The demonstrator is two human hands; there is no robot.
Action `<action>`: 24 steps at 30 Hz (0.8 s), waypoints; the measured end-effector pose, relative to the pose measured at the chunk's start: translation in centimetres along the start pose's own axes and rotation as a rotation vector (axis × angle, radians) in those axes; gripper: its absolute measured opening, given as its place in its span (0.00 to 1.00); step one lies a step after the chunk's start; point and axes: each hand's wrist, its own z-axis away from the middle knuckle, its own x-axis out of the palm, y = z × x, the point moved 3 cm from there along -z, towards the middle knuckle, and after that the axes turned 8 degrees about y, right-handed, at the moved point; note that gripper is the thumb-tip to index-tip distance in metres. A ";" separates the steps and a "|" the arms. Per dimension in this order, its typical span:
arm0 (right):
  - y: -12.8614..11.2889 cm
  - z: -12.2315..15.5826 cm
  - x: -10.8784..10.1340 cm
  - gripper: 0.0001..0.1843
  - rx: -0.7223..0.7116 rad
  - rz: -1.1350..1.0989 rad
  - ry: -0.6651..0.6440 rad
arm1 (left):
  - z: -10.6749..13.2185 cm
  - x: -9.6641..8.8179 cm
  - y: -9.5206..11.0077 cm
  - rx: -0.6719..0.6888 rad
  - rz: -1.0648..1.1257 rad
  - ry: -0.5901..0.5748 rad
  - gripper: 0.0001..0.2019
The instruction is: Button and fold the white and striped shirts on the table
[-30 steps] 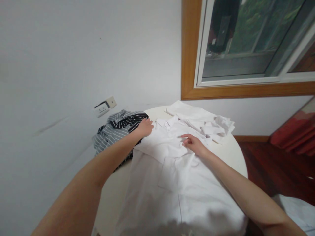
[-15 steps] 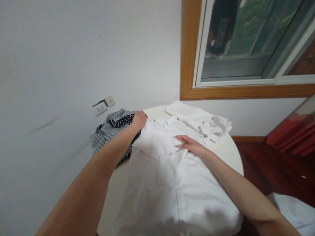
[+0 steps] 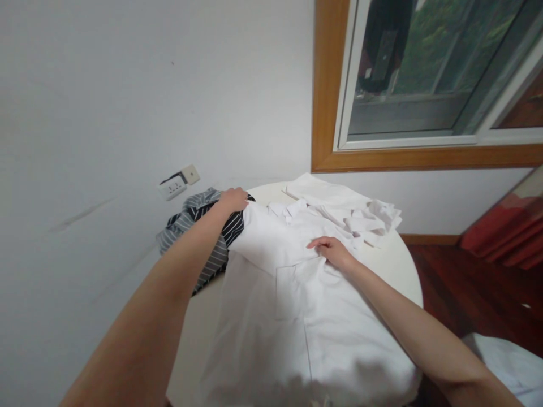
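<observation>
A white shirt (image 3: 292, 305) lies spread on a round white table (image 3: 394, 265), with its pocket facing up. My left hand (image 3: 233, 199) is closed on the shirt's far left shoulder edge, right beside a pile of black and grey striped cloth (image 3: 199, 226). Resting on the shirt near its collar, my right hand (image 3: 328, 249) has its fingers curled down against the fabric. More crumpled white cloth (image 3: 352, 212) sits at the table's far side.
A white wall with a socket (image 3: 173, 183) stands to the left. A wood-framed window (image 3: 424, 85) is at the upper right. Dark red wooden floor (image 3: 466, 294) lies right of the table, with a red object (image 3: 504, 232) and pale cloth (image 3: 504, 362) near it.
My left hand has moved up and left along the shirt's shoulder edge toward the striped cloth. My right hand has stayed near the collar, shifting only slightly.
</observation>
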 end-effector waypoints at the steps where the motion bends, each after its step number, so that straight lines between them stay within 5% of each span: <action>1: -0.1 0.0 0.0 0.19 -0.064 0.027 0.037 | 0.1 0.1 0.2 -0.034 0.001 0.023 0.17; 5: -0.8 0.2 0.4 0.17 -0.387 0.190 0.100 | 0.9 0.4 1.7 -0.057 -0.038 0.114 0.17; 10: -2.5 1.1 0.3 0.17 -0.671 0.482 0.132 | 4.4 -1.0 5.5 0.111 -0.047 0.341 0.15; 14: -4.3 2.2 0.8 0.19 -0.767 0.520 -0.064 | 9.2 -2.1 8.3 0.180 0.053 0.310 0.14; 17: -5.2 3.1 1.8 0.17 -0.792 0.564 -0.229 | 13.6 -1.5 8.5 0.118 0.088 0.213 0.12; 21: -5.8 3.8 3.0 0.24 -0.801 0.673 -0.248 | 18.7 0.5 7.0 -0.093 0.044 0.225 0.13; 24: -6.2 4.0 3.6 0.25 -0.825 0.753 -0.272 | 20.3 2.1 6.3 -0.223 0.036 0.256 0.16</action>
